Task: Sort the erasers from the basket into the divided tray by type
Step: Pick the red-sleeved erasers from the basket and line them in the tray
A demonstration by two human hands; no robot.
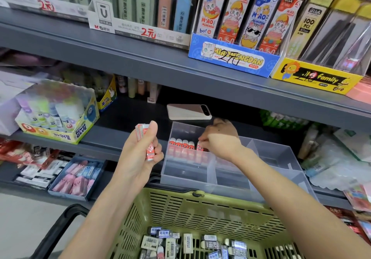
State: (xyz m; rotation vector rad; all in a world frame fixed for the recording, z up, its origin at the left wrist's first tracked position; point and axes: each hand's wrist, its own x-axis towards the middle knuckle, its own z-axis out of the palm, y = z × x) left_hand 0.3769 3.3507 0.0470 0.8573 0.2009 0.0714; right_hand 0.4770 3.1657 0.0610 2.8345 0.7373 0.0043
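Red erasers (181,145) stand upright across the back-left compartment of the tray (281,152); our right grip (218,141) pinches another eraser (199,147) at the row's right end, our left grip (140,154) clutching spares (150,149) left of the tray

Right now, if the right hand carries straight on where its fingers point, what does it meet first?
Probably the row of red erasers in the rear-left compartment of the divided tray: the right hand, pinching another eraser, points down-left at it. Depth unclear.
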